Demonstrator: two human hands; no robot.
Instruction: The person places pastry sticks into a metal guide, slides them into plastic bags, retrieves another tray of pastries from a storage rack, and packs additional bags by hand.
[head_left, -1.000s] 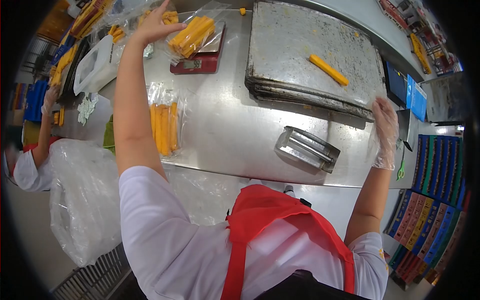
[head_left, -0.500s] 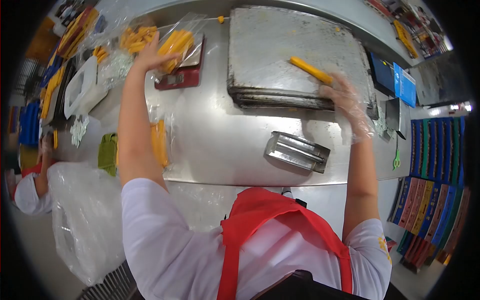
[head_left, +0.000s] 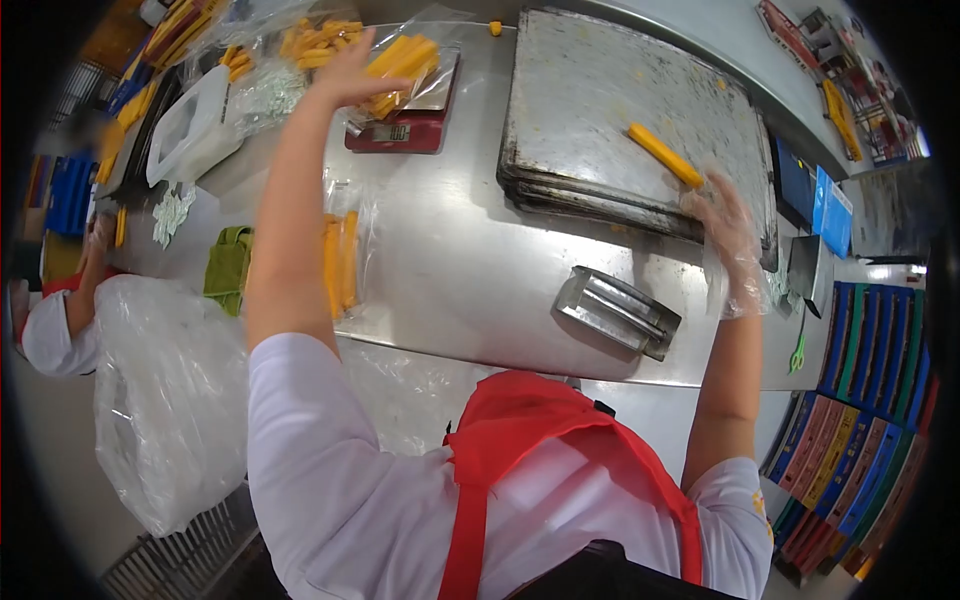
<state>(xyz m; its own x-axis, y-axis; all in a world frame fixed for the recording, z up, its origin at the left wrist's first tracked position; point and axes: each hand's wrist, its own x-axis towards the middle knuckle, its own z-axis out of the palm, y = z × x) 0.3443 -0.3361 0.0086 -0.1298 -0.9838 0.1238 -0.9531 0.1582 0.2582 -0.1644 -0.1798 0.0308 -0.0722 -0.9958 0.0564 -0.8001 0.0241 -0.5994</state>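
My bare left hand (head_left: 343, 80) is at a clear plastic bag of yellow sticks (head_left: 405, 65), its thumb across the front and its fingers along the left side. The bag is over a red kitchen scale (head_left: 395, 137); whether it rests on the plate cannot be told. My right hand (head_left: 730, 225), in a clear plastic glove, has its fingertips closed at the near end of a single yellow stick (head_left: 662, 152). That stick points away to the left above a stack of worn metal baking trays (head_left: 610, 110).
A metal scoop-like tool (head_left: 620, 312) lies at the table's front. Bagged yellow sticks (head_left: 342, 262) and a green cloth (head_left: 230, 268) lie at left, near a white plastic container (head_left: 190, 130). Green scissors (head_left: 797, 355) are at right. Another person's arm (head_left: 85, 275) shows far left.
The whole view has shifted, so the table and trays appear farther right. My right hand's fingers look more upright at the stick's end. My left hand stays at the bag.
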